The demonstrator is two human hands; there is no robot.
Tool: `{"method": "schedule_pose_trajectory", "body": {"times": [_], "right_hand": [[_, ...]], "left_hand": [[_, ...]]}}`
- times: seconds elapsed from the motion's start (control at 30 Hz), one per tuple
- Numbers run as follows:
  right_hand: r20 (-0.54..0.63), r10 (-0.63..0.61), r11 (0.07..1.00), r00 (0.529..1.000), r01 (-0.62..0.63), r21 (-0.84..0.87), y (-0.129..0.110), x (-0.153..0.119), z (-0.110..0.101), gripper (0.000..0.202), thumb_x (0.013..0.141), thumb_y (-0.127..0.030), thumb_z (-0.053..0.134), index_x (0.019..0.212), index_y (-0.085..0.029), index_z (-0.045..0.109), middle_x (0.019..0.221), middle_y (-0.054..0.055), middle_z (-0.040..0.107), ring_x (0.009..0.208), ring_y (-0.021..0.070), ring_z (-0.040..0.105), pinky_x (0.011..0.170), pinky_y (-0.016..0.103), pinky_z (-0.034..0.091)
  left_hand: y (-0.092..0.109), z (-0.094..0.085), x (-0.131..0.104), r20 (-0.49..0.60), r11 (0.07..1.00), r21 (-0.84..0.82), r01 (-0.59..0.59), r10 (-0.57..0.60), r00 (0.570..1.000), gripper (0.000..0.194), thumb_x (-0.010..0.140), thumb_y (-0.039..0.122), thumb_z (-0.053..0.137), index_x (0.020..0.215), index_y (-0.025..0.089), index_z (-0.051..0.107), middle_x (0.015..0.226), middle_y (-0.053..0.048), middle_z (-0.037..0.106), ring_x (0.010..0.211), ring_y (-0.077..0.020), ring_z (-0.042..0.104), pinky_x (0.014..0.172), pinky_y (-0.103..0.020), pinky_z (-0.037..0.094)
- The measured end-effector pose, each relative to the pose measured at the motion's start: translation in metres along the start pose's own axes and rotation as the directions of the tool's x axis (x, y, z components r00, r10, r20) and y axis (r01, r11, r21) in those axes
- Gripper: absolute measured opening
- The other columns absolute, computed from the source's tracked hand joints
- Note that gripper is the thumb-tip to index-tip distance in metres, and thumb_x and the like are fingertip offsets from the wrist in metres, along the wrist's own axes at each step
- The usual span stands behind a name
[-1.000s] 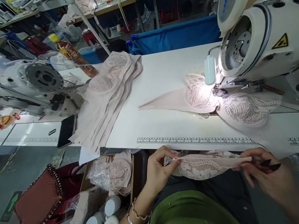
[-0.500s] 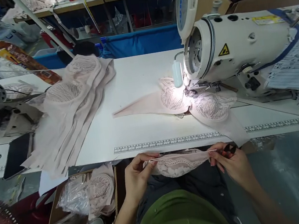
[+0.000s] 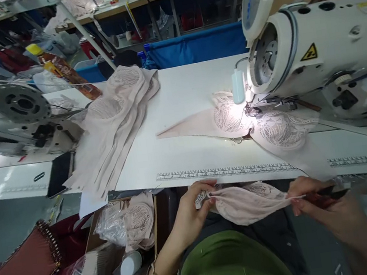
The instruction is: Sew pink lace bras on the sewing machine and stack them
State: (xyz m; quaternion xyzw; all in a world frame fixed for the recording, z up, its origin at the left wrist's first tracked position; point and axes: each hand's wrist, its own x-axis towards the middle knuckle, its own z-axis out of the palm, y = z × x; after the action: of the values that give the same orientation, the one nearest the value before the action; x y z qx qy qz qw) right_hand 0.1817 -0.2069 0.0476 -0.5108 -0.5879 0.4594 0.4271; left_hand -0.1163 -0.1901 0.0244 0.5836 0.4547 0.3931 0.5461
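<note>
My left hand [image 3: 191, 211] pinches one end of a pale pink lace bra piece [image 3: 247, 203] over my lap, just off the table's front edge. Pulled out between both hands, the piece bunches into long folds. My right hand [image 3: 332, 210], blurred, grips its other end between thumb and fingers. Small snips [image 3: 338, 193] with dark blades and a reddish handle are tucked in that same hand. On the table, a second lace bra [image 3: 277, 131] lies under the lit needle area of the sewing machine [image 3: 323, 40], its strip-like wing stretching left.
A stack of pale pink bra pieces [image 3: 109, 120] lies left on the white table [image 3: 185, 151]. Beyond it are a drink bottle [image 3: 67, 72] and another machine [image 3: 19, 110]. A dark phone-like slab [image 3: 60, 174] sits near the edge. Below is a box [image 3: 155, 225] holding bra parts.
The piece was held flat with its lace facing up; now it is turned and bunched in folds. My right hand has moved right and blurred. The view has shifted left.
</note>
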Motion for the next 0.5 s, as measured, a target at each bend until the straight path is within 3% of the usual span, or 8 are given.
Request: {"method": "schedule_pose_trajectory", "body": {"times": [0.1,0.17,0.23,0.3,0.4,0.5], "right_hand": [[0.088,0.052,0.992,0.995,-0.041,-0.122,-0.016,0.003,0.022,0.016,0.092,-0.03,0.067,0.077,-0.024,0.07,0.064,-0.001,0.062,0.052,0.0138,0.054,0.047,0.025,0.041],[0.125,0.062,0.983,0.99,-0.04,-0.178,-0.02,0.004,0.037,0.016,0.092,-0.026,0.063,0.077,-0.024,0.069,0.068,-0.002,0.061,0.052,0.0114,0.051,0.048,0.024,0.038],[0.144,0.069,0.979,0.987,-0.039,-0.2,-0.019,0.003,0.045,0.018,0.093,-0.024,0.061,0.077,-0.023,0.068,0.07,-0.002,0.061,0.053,0.0105,0.049,0.048,0.023,0.037],[0.131,0.073,0.974,0.989,-0.043,-0.222,-0.017,0.002,0.047,0.018,0.094,-0.024,0.06,0.078,-0.023,0.067,0.07,-0.003,0.06,0.053,0.01,0.048,0.049,0.023,0.036],[0.068,0.073,0.965,0.995,-0.053,-0.256,-0.014,0.0,0.043,0.017,0.092,-0.025,0.06,0.076,-0.023,0.064,0.069,-0.004,0.06,0.053,0.01,0.047,0.05,0.023,0.036],[0.024,0.067,0.965,0.997,-0.059,-0.255,-0.013,0.0,0.04,0.017,0.091,-0.026,0.06,0.074,-0.023,0.062,0.069,-0.003,0.06,0.054,0.0111,0.048,0.05,0.024,0.037]], "left_hand": [[0.008,0.025,0.0,0.187,0.985,0.105,-0.138,0.116,0.975,0.029,0.1,0.018,0.055,0.128,0.023,0.062,0.138,-0.011,0.061,0.131,-0.024,0.055,0.111,-0.041,0.043],[0.009,0.046,0.001,0.228,0.982,0.072,-0.173,0.153,0.962,0.017,0.1,0.019,0.056,0.115,0.021,0.064,0.123,-0.01,0.064,0.118,-0.0218,0.06,0.102,-0.036,0.048],[0.005,0.061,0.003,0.183,0.983,0.048,-0.175,0.163,0.969,0.008,0.101,0.02,0.056,0.095,0.019,0.062,0.102,-0.007,0.064,0.097,-0.0182,0.062,0.085,-0.029,0.05],[0.001,0.07,0.006,0.128,0.978,0.06,-0.199,0.19,0.973,0.018,0.102,0.019,0.051,0.085,0.018,0.058,0.089,-0.004,0.06,0.085,-0.0161,0.058,0.076,-0.026,0.047],[-0.003,0.072,0.009,0.099,0.965,0.103,-0.241,0.231,0.968,0.018,0.102,0.018,0.051,0.085,0.018,0.058,0.087,-0.004,0.059,0.084,-0.0162,0.056,0.074,-0.025,0.045],[-0.004,0.071,0.01,0.066,0.97,0.124,-0.21,0.203,0.977,0.017,0.1,0.02,0.055,0.084,0.018,0.06,0.086,-0.005,0.059,0.083,-0.0168,0.057,0.072,-0.026,0.046]]}}
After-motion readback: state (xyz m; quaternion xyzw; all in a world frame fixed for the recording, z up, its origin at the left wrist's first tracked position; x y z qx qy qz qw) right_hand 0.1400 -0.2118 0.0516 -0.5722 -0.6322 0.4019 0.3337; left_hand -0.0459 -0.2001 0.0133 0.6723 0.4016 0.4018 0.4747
